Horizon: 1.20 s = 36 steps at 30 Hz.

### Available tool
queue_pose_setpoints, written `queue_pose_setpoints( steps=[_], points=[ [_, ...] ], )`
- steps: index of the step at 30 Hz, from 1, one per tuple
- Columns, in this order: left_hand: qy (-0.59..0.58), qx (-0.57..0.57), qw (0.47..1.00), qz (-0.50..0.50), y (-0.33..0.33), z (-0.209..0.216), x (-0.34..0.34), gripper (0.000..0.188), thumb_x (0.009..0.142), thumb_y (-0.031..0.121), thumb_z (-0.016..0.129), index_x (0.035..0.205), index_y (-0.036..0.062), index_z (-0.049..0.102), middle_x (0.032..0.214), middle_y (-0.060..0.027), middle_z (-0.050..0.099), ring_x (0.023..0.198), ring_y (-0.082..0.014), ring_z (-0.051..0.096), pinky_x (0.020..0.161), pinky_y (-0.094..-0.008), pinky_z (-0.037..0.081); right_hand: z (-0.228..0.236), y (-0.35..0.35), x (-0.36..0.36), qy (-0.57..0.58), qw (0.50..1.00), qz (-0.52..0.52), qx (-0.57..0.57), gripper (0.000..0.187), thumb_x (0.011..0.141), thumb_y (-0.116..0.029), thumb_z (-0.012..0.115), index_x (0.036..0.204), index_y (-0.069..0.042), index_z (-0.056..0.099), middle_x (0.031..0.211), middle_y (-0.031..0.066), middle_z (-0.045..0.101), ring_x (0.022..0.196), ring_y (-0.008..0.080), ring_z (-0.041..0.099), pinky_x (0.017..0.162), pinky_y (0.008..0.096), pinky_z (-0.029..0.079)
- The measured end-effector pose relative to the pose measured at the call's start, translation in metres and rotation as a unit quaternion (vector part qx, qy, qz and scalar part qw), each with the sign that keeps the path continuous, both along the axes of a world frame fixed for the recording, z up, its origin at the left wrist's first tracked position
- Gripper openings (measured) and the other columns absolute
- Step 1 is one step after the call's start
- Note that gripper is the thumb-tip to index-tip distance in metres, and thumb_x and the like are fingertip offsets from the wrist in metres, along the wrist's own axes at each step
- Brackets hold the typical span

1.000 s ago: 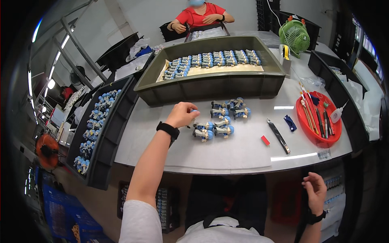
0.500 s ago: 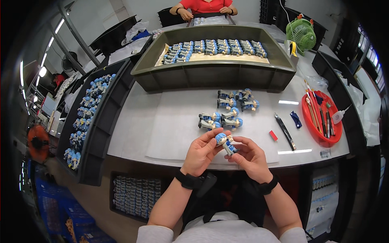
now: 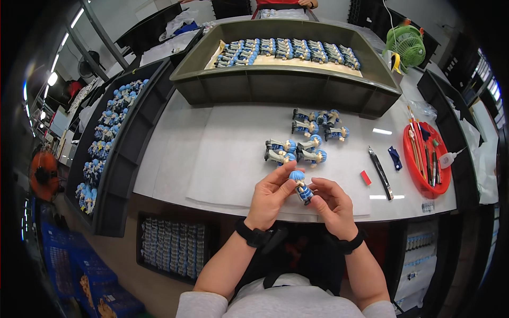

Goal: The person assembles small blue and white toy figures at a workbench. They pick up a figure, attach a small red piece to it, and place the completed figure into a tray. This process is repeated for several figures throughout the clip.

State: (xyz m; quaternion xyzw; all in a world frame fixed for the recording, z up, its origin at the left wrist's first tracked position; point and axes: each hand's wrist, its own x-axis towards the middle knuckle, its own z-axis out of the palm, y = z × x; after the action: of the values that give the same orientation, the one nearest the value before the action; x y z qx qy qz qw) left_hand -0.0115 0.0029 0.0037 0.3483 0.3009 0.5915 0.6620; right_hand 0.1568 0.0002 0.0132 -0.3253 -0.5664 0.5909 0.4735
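Between both hands, over the table's near edge, is a small blue-haired figurine (image 3: 300,186) in a blue and white outfit, its head up and its feet toward me. My left hand (image 3: 271,197) pinches it at the head and upper body with thumb and fingers. My right hand (image 3: 334,205) grips its lower end between thumb and curled fingers. Just beyond lie several like figurines (image 3: 312,156) on the white sheet, in a nearer and a farther cluster.
A large grey-green tray (image 3: 286,87) with rows of figurines stands behind. At left is a dark crate (image 3: 139,132) of figurines. On the right lie a red basket (image 3: 444,183) of brushes, a black-handled cutter (image 3: 380,172), a red block (image 3: 366,177) and a green fan (image 3: 405,46). Another person's hand (image 3: 307,3) shows at the back.
The figurine has been turned in my fingers, so its blue-striped side now shows more. My view has shifted slightly, and the person at the back is mostly cut off.
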Motion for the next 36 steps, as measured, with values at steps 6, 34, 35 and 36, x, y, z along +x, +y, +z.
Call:
queue_pose_setpoints(
  steps=[6,34,35,36],
  points=[
    [-0.021,-0.008,1.000,-0.012,0.000,0.000,-0.002,0.032,0.089,0.004,0.050,0.121,0.0013,0.048,0.118,-0.0104,0.054,0.102,-0.0137,0.053,0.089,-0.0278,0.044,-0.002,0.000,-0.002,0.012,1.000,-0.007,-0.005,0.040,0.082,-0.004,0.061,0.119,0.002,0.046,0.102,0.0110,0.056,0.092,0.0149,0.057,0.080,0.0276,0.049],
    [0.053,-0.005,0.998,0.014,-0.001,0.005,0.001,0.027,0.090,0.008,0.049,0.116,0.0003,0.049,0.112,-0.0128,0.056,0.096,-0.0182,0.057,0.082,-0.0276,0.047,-0.005,0.002,-0.001,-0.039,0.996,-0.051,0.063,0.056,0.067,0.002,0.073,0.117,-0.001,0.048,0.103,0.0079,0.051,0.087,0.0133,0.055,0.070,0.0234,0.049],
    [0.037,-0.023,0.999,0.022,0.000,0.005,0.001,0.026,0.090,0.009,0.049,0.115,0.0004,0.049,0.111,-0.0127,0.056,0.095,-0.0179,0.058,0.080,-0.0271,0.047,-0.005,0.002,-0.001,-0.033,0.997,-0.050,0.058,0.056,0.067,0.001,0.074,0.117,-0.001,0.048,0.102,0.0079,0.051,0.086,0.0132,0.055,0.070,0.0234,0.049],
    [0.021,-0.040,0.998,0.031,0.000,0.006,0.001,0.025,0.091,0.009,0.049,0.114,0.0004,0.049,0.110,-0.0126,0.056,0.093,-0.0177,0.058,0.079,-0.0267,0.048,-0.005,0.002,-0.001,-0.036,0.996,-0.049,0.059,0.055,0.067,0.001,0.073,0.117,-0.001,0.048,0.102,0.0078,0.051,0.086,0.0132,0.056,0.070,0.0235,0.049]
  ],
)
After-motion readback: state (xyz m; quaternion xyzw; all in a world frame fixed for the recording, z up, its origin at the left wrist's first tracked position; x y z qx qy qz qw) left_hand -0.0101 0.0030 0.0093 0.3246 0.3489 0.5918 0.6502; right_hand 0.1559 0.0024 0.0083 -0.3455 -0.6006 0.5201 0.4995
